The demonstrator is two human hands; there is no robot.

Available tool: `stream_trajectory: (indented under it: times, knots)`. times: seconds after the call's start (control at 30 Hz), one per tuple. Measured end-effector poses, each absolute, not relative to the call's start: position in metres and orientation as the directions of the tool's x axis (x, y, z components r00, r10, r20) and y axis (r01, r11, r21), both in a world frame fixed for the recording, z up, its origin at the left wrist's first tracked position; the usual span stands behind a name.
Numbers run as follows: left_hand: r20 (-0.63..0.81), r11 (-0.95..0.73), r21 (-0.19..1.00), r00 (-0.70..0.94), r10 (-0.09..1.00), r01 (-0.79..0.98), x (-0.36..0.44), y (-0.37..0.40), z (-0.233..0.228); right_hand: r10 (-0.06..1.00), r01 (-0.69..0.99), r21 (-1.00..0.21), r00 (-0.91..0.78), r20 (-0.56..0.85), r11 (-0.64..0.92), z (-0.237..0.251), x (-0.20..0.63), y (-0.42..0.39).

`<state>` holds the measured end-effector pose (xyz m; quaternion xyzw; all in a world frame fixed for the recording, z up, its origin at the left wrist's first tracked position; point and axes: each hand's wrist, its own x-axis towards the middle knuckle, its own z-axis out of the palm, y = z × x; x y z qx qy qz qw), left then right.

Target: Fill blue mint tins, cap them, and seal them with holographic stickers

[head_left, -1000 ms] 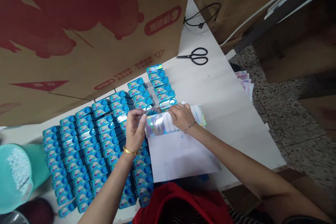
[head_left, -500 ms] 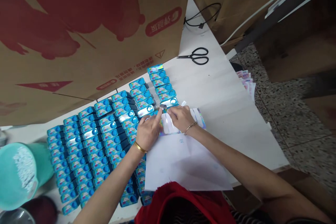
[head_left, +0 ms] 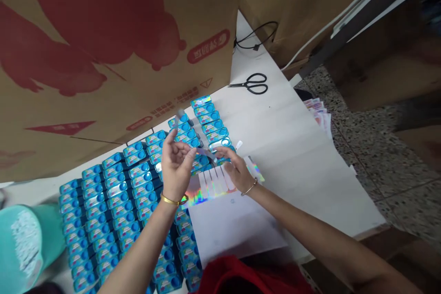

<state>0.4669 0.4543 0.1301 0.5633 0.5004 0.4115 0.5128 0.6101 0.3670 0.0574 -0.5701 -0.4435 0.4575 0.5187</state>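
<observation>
My left hand is raised over the rows of small blue tins, thumb and fingers closed on a narrow clear sticker strip that reaches toward my right hand. A second, blurred strip stands up at the left index fingertip. My right hand hovers just above a shiny rainbow sticker sheet, its thumb and fingers apart near the strip's far end. White strip-shaped areas show on the sheet, which lies on white paper.
A large cardboard box walls off the back left. Black scissors lie on the white table, with a black cable behind. At the left stands a green tub holding whitish bits. Printed sheets show beyond the right edge.
My left hand has lifted and moved left from the tins, bringing strips along. My right hand has shifted slightly down, its fingers now apart. The sticker sheet has slid left and is more exposed.
</observation>
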Motion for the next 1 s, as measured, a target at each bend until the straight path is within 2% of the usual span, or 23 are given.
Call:
stream_trajectory:
  times: [0.1, 0.17, 0.27, 0.47, 0.6, 0.7, 0.9, 1.0]
  knots:
    - [-0.101, 0.089, 0.993, 0.173, 0.980, 0.074, 0.483, 0.462, 0.117, 0.945, -0.154, -0.977, 0.271, -0.183, -0.145, 0.071, 0.616, 0.382]
    - [-0.127, 0.117, 0.991, 0.173, 0.977, 0.066, 0.492, 0.466, 0.113, 0.916, -0.171, -0.966, 0.320, -0.243, -0.196, 0.079, 0.623, 0.393]
    - [-0.138, 0.128, 0.989, 0.173, 0.975, 0.068, 0.502, 0.473, 0.108, 0.914, -0.125, -0.965, 0.313, -0.260, -0.231, 0.086, 0.640, 0.407]
    - [-0.098, 0.079, 0.987, 0.136, 0.986, 0.138, 0.523, 0.495, 0.081, 0.925, 0.165, -0.932, 0.264, -0.273, -0.322, 0.071, 0.683, 0.448]
    - [-0.015, 0.007, 0.954, 0.025, 1.000, 0.301, 0.536, 0.502, 0.058, 0.933, 0.461, -0.812, 0.224, -0.283, -0.357, 0.058, 0.697, 0.478]
    - [0.028, -0.013, 0.916, -0.033, 0.999, 0.401, 0.541, 0.502, 0.046, 0.938, 0.609, -0.713, 0.203, -0.282, -0.346, 0.053, 0.698, 0.490]
    - [0.056, -0.006, 0.843, -0.077, 0.995, 0.538, 0.544, 0.505, 0.033, 0.949, 0.697, -0.648, 0.170, -0.267, -0.307, 0.041, 0.695, 0.492]
    - [0.025, 0.036, 0.792, -0.090, 0.996, 0.610, 0.545, 0.508, 0.032, 0.947, 0.705, -0.638, 0.169, -0.272, -0.309, 0.036, 0.695, 0.493]
